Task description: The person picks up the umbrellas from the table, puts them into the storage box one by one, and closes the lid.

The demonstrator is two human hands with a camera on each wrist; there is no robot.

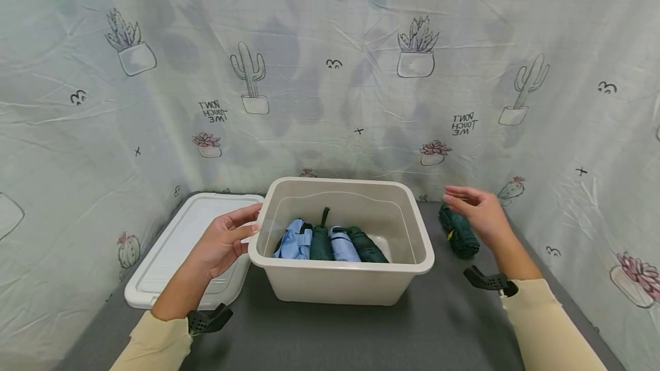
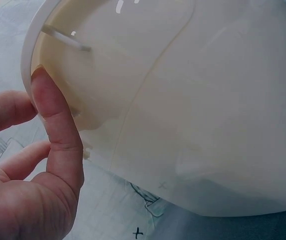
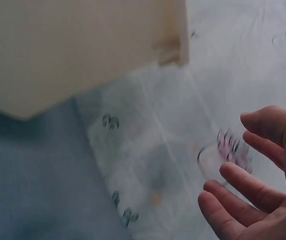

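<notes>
Bin (image 1: 340,285) rim is pinched by left hand (image 1: 225,240), presumably for steadying. Rolled bundles (image 1: 322,245) are packed side by side inside, likely saving room. Lone green bundle (image 1: 460,238) is placed on table (image 1: 319,336), right of bin; right hand (image 1: 482,215) near it, fingers loosely extended, nothing grasped.

The grey bench (image 1: 289,336) carries a white lid (image 1: 177,233) at left, a beige bin (image 1: 339,285) upright mid-bench, and a green bundle (image 1: 458,236) at right.
</notes>
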